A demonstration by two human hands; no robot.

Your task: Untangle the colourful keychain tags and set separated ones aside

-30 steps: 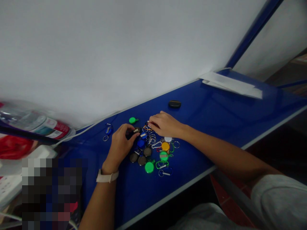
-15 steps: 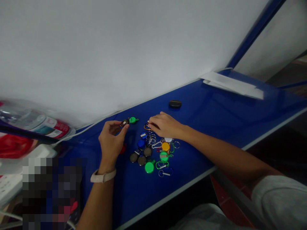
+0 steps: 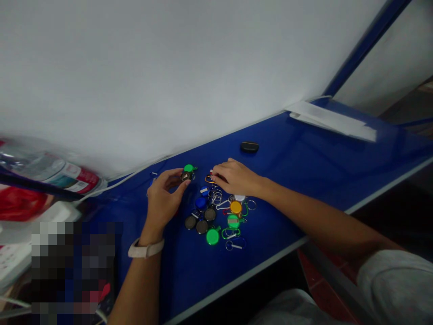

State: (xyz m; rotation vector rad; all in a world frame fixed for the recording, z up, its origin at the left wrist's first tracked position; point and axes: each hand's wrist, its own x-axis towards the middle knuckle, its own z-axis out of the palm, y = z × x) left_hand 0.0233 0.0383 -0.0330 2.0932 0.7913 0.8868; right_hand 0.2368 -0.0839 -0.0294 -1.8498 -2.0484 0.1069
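Note:
My left hand (image 3: 162, 198) is raised a little over the blue table (image 3: 162, 275), with a bright green plastic key tag (image 3: 188, 168) and a dark round metal part (image 3: 185, 177) pinched in its fingertips. My right hand (image 3: 235, 177) rests at the top of a loose pile of key rings (image 3: 215, 196), its fingertips at a small orange carabiner (image 3: 209, 179). Whatever lies under those fingers is hidden. Round grey, green and blue tags (image 3: 202, 226) and an orange tag (image 3: 236, 207) lie in the pile.
A black oval case (image 3: 249, 146) lies towards the wall, and white paper (image 3: 331, 118) sits further right. A clear plastic bottle (image 3: 50, 174), a red bag (image 3: 16, 203) and a white power strip (image 3: 13, 262) stand left of the table. A pixelated patch hides the lower left.
My left hand has moved back rightward towards the pile, still holding the green tag and dark part. My right hand has stayed almost still at the pile.

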